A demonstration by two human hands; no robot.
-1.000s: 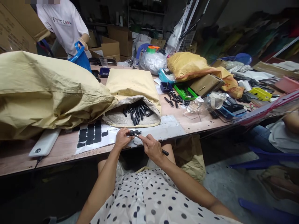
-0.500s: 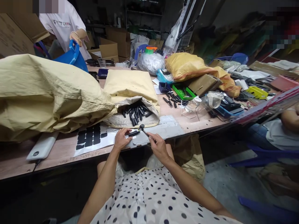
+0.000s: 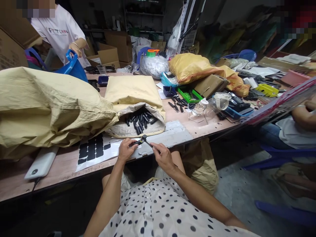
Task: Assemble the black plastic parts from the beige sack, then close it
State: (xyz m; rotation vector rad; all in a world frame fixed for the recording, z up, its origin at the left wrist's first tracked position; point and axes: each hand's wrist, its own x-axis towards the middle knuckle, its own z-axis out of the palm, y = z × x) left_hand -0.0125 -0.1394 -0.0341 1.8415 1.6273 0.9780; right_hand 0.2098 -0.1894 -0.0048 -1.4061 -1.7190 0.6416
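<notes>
At the table's front edge, my left hand [image 3: 126, 149] is closed on a slim black tube-like piece [image 3: 135, 143], partly hidden by the fingers. My right hand [image 3: 163, 157] grips the thin handle of a small hammer [image 3: 148, 143] with a dark, rounded head. That head sits at the right end of the black piece and seems to touch it. Beneath both lies a grey board [image 3: 172, 133]. Just beyond the hands, a cream sack [image 3: 133, 89] lies with its mouth towards me, and several similar black pieces [image 3: 140, 121] rest in its opening.
Another large cream sack [image 3: 49, 105] covers the table's left side, above a white power bank [image 3: 41, 164]. A sheet with black stickers [image 3: 95, 151] lies at left. To the right stand a green tray [image 3: 190, 95] and a clear jar [image 3: 199, 108]. A co-worker [image 3: 61, 33] holds a blue basin [image 3: 74, 67].
The hammer's head has come down from just above the black piece onto its right end. My hands are a little closer together, and the whole view has shifted slightly.
</notes>
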